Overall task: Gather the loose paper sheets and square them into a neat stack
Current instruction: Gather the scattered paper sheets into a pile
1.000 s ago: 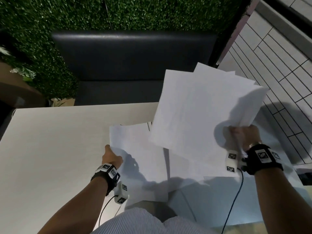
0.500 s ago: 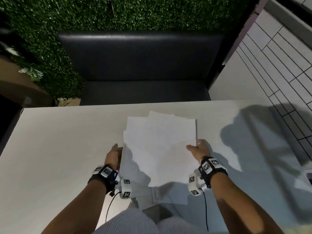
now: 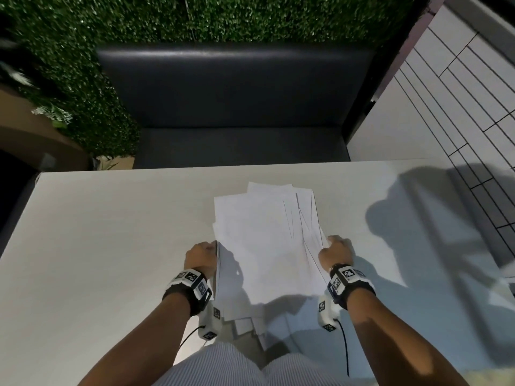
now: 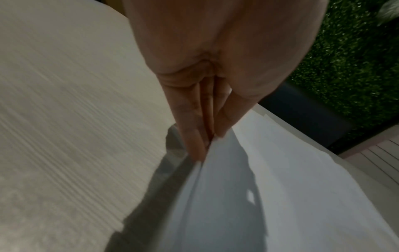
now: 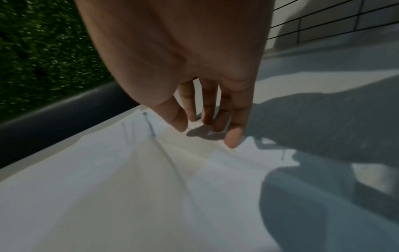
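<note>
Now both hands flank the paper sheets (image 3: 264, 240) on the table (image 3: 111, 246): left hand (image 3: 201, 256) pinches one edge, right hand (image 3: 335, 253) presses open fingers (image 5: 234, 134) against the other. Push inward evenly; far corners fan out.

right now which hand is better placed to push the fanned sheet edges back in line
Right hand: the white paper sheets splay apart along its side, its fingertips right at those edges. The left hand already pinches a tighter edge.
</note>
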The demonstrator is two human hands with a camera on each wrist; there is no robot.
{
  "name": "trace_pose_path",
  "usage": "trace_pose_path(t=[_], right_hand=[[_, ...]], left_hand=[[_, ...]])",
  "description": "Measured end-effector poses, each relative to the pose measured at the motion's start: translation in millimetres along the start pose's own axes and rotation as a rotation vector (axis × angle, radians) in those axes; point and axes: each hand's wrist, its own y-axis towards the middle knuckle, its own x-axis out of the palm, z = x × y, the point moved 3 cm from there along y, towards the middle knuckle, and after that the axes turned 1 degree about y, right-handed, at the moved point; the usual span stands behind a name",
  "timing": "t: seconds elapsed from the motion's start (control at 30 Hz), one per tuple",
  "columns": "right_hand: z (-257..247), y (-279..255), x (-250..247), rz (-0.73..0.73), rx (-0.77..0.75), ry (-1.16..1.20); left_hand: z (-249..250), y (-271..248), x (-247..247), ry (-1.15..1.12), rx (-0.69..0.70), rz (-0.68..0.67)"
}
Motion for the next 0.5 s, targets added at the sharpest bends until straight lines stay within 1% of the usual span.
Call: trace_pose_path(t=[0.07,0.13,0.17,0.27,0.33,0.4,0.5], right_hand=[[-7.4,-2.7,7.6,-0.060,-0.084,-0.019],[-9.4,-3.2,11.7,-0.091,-0.110,-0.011],[-8.3,-2.6,9.5,-0.079,-0.100,-0.018],[1.3,1.3,-1.3,-0.008,-0.060,-0.008],[2.9,2.9,-1.6,-0.007,-0.069,-0.032],[-4.7,0.1,5.7,-0.051,-0.126,-0.107],[-20.3,-5.7,18.4,-0.136,-0.205,-0.135]], left_hand=[[8.0,-2.9,10.4,0.017,0.032,-0.077],[12.5,-8.8,18.4,-0.026,0.004,-0.124],[11.5,-9.9,18.9,-0.035,-0.013,-0.105],[3.1,-10.8,8.2,0.129,-0.030,0.002],[-1.8,-9.1,7.5,0.158,-0.021,0.044],[1.2,-9.4,13.6,0.109,-0.009,0.037],[13.9,-10.7,24.1,-0.027,0.022,-0.047]])
